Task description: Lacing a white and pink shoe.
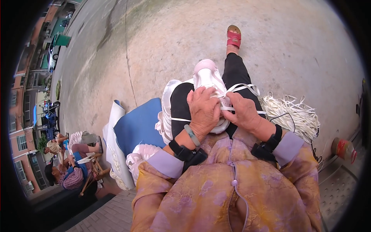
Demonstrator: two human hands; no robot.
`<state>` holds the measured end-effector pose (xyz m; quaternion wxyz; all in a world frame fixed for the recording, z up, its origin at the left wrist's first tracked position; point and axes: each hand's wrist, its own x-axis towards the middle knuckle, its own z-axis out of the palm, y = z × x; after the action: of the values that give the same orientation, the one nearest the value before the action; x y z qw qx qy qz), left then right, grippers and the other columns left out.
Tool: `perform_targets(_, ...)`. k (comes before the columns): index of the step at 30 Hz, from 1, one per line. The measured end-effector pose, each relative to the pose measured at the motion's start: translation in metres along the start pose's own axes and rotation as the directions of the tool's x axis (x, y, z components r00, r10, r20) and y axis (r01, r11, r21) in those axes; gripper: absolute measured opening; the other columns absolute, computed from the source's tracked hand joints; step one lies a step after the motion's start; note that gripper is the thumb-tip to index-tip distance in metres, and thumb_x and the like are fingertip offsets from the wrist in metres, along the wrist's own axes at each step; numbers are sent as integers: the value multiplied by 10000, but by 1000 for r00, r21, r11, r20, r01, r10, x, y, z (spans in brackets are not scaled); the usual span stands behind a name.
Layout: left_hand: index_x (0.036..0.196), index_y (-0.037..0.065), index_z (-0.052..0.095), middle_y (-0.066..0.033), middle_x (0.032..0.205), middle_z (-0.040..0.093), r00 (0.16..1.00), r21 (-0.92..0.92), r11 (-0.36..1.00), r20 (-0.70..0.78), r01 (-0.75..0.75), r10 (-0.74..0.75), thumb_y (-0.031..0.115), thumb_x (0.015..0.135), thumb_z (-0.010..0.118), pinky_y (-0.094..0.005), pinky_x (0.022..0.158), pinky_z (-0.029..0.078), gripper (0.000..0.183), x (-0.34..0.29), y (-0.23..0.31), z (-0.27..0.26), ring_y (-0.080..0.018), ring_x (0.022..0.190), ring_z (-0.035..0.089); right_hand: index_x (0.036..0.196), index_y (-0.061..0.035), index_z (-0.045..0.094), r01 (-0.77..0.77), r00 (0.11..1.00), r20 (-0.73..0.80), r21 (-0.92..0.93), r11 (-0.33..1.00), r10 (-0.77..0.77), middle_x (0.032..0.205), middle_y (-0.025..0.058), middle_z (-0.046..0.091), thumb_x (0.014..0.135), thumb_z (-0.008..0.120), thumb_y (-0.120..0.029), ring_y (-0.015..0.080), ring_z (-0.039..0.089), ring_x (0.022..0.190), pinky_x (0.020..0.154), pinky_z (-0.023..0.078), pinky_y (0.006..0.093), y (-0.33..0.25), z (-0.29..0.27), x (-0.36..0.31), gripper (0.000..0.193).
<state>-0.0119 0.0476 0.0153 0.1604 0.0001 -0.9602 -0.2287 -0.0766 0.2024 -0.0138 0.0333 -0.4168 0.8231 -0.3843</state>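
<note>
A white sneaker (209, 80) with a pale pink toe rests on my lap between my thighs, toe pointing away from me. My left hand (204, 110) is closed over the left side of its lacing area, fingers bent. On the opposite side, my right hand (245, 113) pinches a flat white shoelace (244, 87) close to the eyelets. One length of lace loops out above the right hand, and another stretch crosses my left thigh beside the left wrist. The fingers cover part of the lacing.
Right of my leg lies a tangled heap of white laces (295, 116), with a jar with a red label (344, 150) beyond it. More pale shoes (165, 116) sit against my left thigh, near a blue sheet (139, 123). Seated people (71, 170) are farther left.
</note>
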Motion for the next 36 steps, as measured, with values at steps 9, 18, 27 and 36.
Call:
perform_targets(9,775,94,652,-78,1120,566,996,-3,996,5,92,-92,138,657,640,-472,964,264,126,-1,4,10,-300,1092,465,1005,-21,501,-47,999,3,27,999,47,841,155,541,701,602,-155,326,582,715,587,476,404,-7,1,0,346)
perform_targets(18,758,97,645,-92,1137,548,991,-4,992,-50,127,-127,130,659,634,-449,938,274,105,2,7,18,-304,1088,460,924,-28,530,-84,994,-54,175,981,95,838,162,534,710,539,-95,350,566,760,665,462,444,3,9,0,225)
perform_targets(27,711,43,594,-140,1226,485,995,91,993,49,81,-85,81,699,575,-530,985,195,45,7,11,7,-351,1178,380,1009,1,501,-266,962,8,273,924,275,907,201,571,691,552,-133,374,569,810,699,467,429,-7,0,-2,349)
perform_targets(36,743,64,550,-148,1277,455,979,385,911,74,147,-189,48,720,558,-569,1029,131,29,-65,-47,-98,-378,1229,344,1104,-23,508,-127,981,-109,262,957,160,811,157,552,690,578,-90,294,577,704,629,470,357,3,2,-6,425)
